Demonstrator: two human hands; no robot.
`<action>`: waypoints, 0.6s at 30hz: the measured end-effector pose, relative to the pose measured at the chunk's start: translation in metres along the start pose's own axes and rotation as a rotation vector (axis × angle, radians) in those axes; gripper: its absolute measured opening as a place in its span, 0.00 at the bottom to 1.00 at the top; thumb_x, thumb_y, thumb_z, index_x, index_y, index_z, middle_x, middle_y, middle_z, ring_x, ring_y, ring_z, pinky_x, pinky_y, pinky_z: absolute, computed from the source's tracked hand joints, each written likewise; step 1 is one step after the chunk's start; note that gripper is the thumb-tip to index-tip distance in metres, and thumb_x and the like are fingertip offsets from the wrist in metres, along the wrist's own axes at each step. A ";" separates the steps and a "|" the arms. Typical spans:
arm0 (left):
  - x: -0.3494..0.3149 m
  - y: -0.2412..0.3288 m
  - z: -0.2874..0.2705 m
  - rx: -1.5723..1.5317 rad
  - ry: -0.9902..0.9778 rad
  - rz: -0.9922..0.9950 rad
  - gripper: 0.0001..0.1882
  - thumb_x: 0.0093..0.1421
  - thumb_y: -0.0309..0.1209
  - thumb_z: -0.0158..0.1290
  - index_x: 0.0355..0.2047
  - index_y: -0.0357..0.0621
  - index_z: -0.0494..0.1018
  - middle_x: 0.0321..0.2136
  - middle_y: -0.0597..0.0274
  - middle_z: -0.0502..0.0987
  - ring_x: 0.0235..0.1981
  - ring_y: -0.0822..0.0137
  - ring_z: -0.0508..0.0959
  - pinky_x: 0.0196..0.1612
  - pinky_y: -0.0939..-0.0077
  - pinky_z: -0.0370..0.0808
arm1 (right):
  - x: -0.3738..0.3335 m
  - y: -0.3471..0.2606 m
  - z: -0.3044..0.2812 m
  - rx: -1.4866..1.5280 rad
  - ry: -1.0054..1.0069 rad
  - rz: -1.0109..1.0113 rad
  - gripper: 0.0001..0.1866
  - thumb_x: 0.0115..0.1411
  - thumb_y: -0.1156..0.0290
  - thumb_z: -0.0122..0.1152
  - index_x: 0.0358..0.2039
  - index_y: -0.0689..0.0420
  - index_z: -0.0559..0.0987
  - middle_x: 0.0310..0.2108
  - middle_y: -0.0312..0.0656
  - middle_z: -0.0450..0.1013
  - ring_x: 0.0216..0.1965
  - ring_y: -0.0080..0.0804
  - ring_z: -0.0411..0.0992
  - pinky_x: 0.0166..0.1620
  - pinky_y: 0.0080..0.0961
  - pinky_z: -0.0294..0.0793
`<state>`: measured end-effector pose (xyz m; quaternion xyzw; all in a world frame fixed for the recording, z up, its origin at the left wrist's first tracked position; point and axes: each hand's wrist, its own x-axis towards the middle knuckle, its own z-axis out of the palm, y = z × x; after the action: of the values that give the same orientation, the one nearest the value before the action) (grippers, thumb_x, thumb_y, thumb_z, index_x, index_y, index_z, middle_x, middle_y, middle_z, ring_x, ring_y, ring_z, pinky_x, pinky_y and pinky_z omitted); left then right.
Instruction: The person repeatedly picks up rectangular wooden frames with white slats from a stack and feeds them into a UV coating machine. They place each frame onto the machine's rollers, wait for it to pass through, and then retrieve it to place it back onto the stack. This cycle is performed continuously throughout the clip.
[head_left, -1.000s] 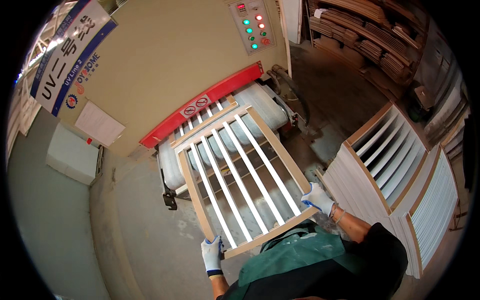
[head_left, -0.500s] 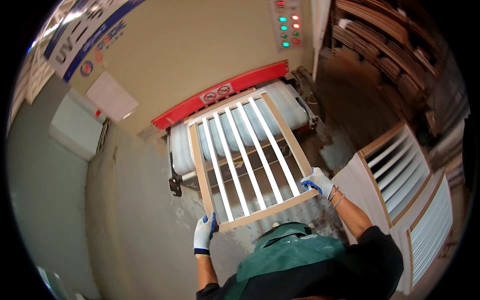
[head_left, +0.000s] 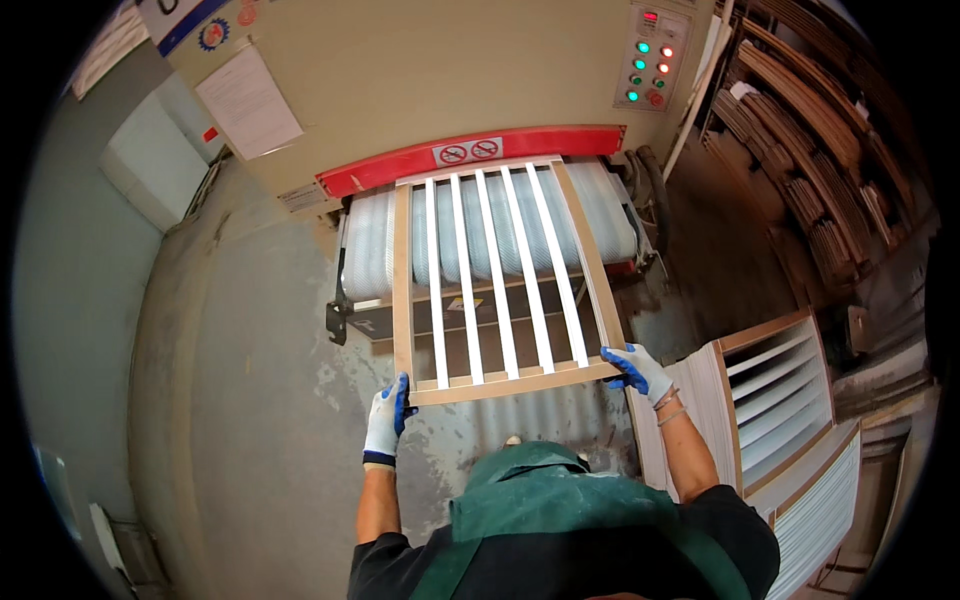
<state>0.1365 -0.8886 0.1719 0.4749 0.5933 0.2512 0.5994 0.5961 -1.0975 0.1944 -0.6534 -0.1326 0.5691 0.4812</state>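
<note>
A slatted frame [head_left: 508,385], tan-edged with several white slats, is held in front of me by both hands. Its far end lies on the pale ribbed conveyor belt [head_left: 372,245], right at the red guard bar [head_left: 400,165] of a large beige machine. My left hand [head_left: 389,412], in a white glove with blue palm, is closed on the near left corner. Gloved the same way, my right hand [head_left: 637,372] grips the near right corner. The near end of the frame hangs over the floor, beyond the belt's edge.
A panel of lit green and red buttons [head_left: 650,68] is on the machine's upper right. Stacked slatted frames [head_left: 745,400] stand to my right. Farther back are piles of brown boards [head_left: 790,150]. Grey concrete floor [head_left: 230,380] runs along the left.
The slatted frame has moved forward, its far end now reaching the red guard bar. Both hands still hold its near corners. The view has turned and the frame sits straighter to the machine.
</note>
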 end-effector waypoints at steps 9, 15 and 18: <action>0.017 0.011 0.013 -0.169 -0.055 0.165 0.19 0.71 0.44 0.54 0.29 0.42 0.75 0.22 0.71 0.70 0.25 0.75 0.72 0.31 0.77 0.71 | 0.003 0.014 0.000 0.124 0.038 -0.069 0.21 0.63 0.56 0.68 0.50 0.56 0.81 0.36 0.36 0.79 0.37 0.26 0.79 0.32 0.26 0.81; 0.002 0.026 0.011 -0.006 -0.019 0.137 0.15 0.70 0.40 0.55 0.31 0.42 0.75 0.23 0.69 0.72 0.25 0.73 0.74 0.30 0.76 0.71 | 0.005 0.018 0.005 -0.030 0.076 -0.081 0.21 0.63 0.58 0.67 0.51 0.57 0.80 0.37 0.34 0.80 0.35 0.23 0.79 0.30 0.25 0.81; -0.010 0.028 0.010 0.051 -0.018 0.084 0.14 0.68 0.39 0.57 0.31 0.42 0.75 0.23 0.67 0.74 0.23 0.73 0.73 0.28 0.76 0.70 | 0.000 0.032 0.003 -0.011 0.092 -0.049 0.21 0.62 0.61 0.68 0.51 0.59 0.79 0.37 0.34 0.80 0.33 0.22 0.79 0.27 0.22 0.81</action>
<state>0.1519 -0.8885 0.1996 0.5169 0.5736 0.2565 0.5813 0.5821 -1.1120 0.1698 -0.6780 -0.1293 0.5259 0.4971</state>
